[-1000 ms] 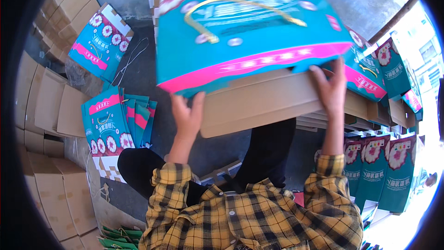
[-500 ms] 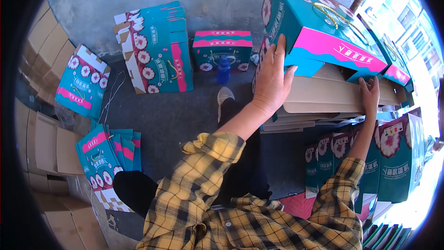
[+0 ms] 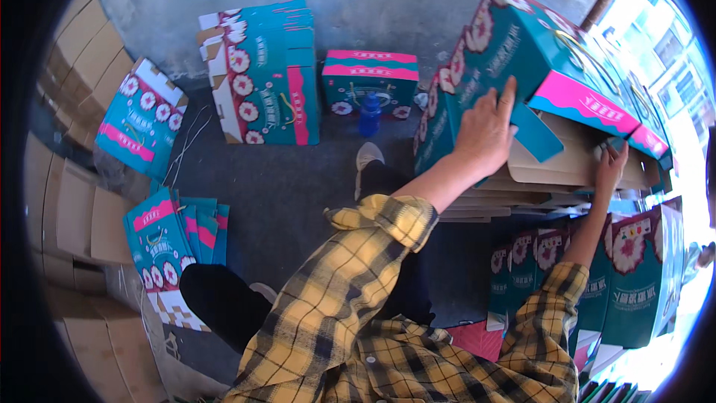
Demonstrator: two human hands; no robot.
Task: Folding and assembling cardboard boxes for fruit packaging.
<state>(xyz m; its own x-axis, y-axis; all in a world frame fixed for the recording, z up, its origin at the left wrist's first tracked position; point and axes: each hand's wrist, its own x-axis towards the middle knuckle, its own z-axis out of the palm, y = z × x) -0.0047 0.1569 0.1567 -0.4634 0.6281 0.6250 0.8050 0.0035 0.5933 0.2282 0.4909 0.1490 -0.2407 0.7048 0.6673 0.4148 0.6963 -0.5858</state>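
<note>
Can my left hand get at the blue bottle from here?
Probably, with some leaning: the blue bottle stands uncovered just beyond your shoe, though your left hand is against the teal box.

At two o'clock, the teal box (image 3: 544, 67) I am touching is showing white characters on its side panel and along its pink band. At twelve, another teal box (image 3: 373, 80) is carrying white lettering on two pink stripes. I am seeing similar lettering on the flat stack (image 3: 268, 82) at eleven and the folded cartons (image 3: 156, 242) at eight. At four, upright boxes (image 3: 634, 283) are bearing white characters and small coloured symbols. Finer print is staying illegible to me.
</note>
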